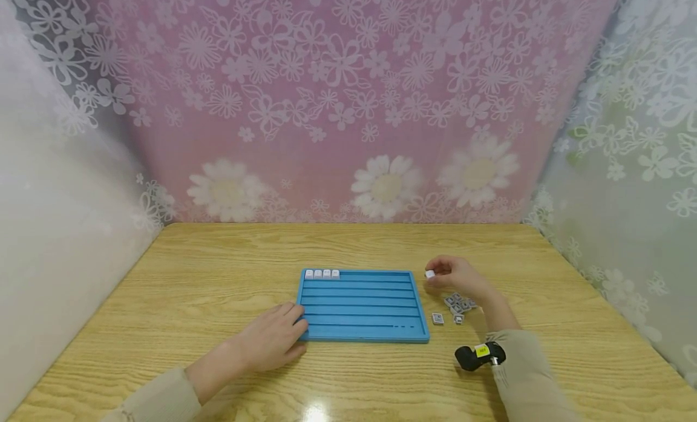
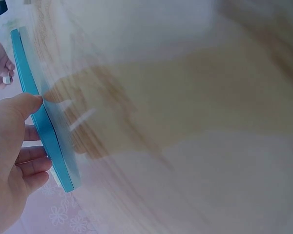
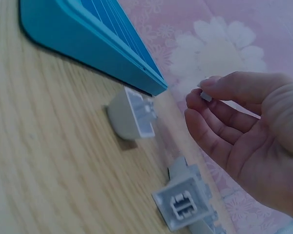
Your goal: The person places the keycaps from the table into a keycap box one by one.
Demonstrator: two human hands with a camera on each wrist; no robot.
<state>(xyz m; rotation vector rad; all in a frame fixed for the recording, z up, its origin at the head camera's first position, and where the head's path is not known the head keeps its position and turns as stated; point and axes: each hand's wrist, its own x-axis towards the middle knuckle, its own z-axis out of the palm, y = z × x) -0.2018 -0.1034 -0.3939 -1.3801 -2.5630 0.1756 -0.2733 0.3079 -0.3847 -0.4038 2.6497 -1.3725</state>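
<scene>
1. We see a light wood-grain table (image 1: 218,276), with a glare spot at its near edge. A sleeve of beige fabric covers each forearm.
2. Near right: a small black device with a yellow sticker (image 1: 479,354) is strapped at the right wrist.
3. Left hand (image 1: 272,340) lies flat on the table at the near left corner of the blue tray (image 1: 363,316). Fingers are straight, fingertips touch the tray's left rim, nothing is gripped. The left wrist view shows the thumb against the tray edge; the rest is blurred.
4. The tray sits mid-table, rectangular, with long ridged slots running left to right. It is a saturated blue plastic with a raised rim.
5. Just beside the tray's right edge: one loose grey keycap (image 1: 438,318) lying underside up, then a small heap of grey keycaps (image 1: 459,304) slightly further right. The right wrist view shows hollow undersides with a cross-shaped stem socket.
6. Right hand (image 1: 463,276) hovers above the heap, near the tray's far right corner. Fingers are curled, with thumb and fingertips pinching one white keycap (image 1: 430,274). It is small and pale and held clear of the table. In the right wrist view only a sliver shows between the fingertips (image 3: 205,90).
7. Far left corner of the tray: four white keycaps in a row (image 1: 322,274), seated in the top slot, touching side by side.
8. Behind the table: a pink backdrop with white flower print; pale, translucent floral sheets at the left and right sides.
</scene>
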